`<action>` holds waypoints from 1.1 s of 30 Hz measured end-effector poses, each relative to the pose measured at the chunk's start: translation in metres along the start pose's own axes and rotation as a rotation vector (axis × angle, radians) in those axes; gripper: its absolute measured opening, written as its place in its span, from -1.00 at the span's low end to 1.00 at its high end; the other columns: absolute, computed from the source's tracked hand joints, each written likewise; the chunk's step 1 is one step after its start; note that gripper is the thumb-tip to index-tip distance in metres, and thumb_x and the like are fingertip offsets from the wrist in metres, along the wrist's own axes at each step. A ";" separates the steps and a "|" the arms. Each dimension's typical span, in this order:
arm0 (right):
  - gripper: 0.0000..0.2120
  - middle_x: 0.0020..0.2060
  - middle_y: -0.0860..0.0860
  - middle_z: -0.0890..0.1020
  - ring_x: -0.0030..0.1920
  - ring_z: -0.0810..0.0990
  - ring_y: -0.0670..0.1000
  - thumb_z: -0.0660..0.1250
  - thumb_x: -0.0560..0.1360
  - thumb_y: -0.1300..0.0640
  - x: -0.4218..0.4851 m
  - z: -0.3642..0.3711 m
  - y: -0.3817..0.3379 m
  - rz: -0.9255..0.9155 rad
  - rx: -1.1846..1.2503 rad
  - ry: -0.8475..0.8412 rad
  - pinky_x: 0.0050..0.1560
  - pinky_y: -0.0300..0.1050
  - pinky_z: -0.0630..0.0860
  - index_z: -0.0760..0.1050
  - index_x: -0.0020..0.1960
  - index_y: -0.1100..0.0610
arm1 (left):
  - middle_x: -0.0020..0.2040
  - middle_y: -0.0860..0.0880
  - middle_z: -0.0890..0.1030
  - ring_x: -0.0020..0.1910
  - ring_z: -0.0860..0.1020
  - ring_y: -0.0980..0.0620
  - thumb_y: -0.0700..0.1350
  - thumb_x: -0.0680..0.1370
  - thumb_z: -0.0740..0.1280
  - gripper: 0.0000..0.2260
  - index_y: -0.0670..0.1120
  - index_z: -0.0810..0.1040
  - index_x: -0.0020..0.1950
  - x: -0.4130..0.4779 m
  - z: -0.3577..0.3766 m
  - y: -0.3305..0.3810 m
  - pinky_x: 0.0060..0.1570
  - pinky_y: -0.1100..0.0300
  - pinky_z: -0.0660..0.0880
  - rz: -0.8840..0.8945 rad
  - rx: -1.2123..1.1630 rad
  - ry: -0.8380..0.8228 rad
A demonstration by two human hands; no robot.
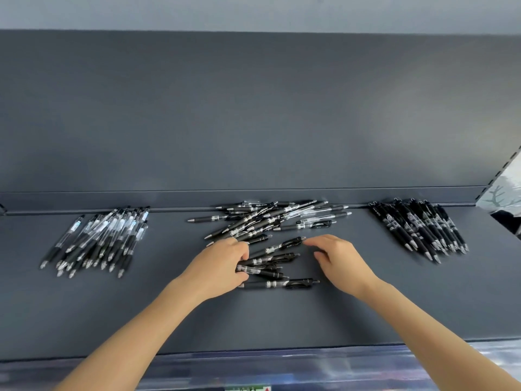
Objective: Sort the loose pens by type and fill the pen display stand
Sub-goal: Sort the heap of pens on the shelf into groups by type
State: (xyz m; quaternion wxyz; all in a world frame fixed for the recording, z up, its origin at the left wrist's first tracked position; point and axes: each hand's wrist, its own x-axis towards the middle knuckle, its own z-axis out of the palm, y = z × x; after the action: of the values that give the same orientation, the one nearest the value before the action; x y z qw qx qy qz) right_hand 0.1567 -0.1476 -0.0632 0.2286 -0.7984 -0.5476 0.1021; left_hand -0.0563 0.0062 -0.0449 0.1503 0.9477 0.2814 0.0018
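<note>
A mixed heap of black and clear pens [270,218] lies in the middle of the dark grey shelf [282,314]. In front of it, several black pens [277,261] lie side by side. My left hand [222,266] grips their left ends. My right hand [335,259] hovers at their right, and its index fingertip touches the end of the farthest of these pens. A group of clear-barrelled pens [98,241] lies at the left, and a group of black patterned pens [420,227] at the right.
A dark grey back panel [253,114] rises behind the shelf, with a low ledge [169,197] at its foot. A slotted upright [504,170] stands at the far right. A transparent strip [310,365] runs along the shelf's front edge.
</note>
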 end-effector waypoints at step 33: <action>-0.69 0.24 -0.01 0.46 0.23 0.47 0.06 0.32 0.53 0.14 -0.004 0.002 -0.016 0.136 -0.114 -0.029 0.18 -0.15 0.42 0.47 0.26 0.10 | 0.28 0.05 0.43 0.28 0.38 0.05 0.18 0.46 0.31 -0.49 -0.03 0.42 0.33 0.027 -0.006 0.013 0.21 0.13 0.40 0.056 -0.025 -0.040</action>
State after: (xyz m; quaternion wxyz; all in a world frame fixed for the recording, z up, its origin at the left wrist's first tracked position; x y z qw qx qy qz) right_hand 0.1412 -0.1462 -0.0577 0.1675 -0.8438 -0.5003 0.0976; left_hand -0.0275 0.0121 -0.0381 0.1674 0.9532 0.2517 -0.0092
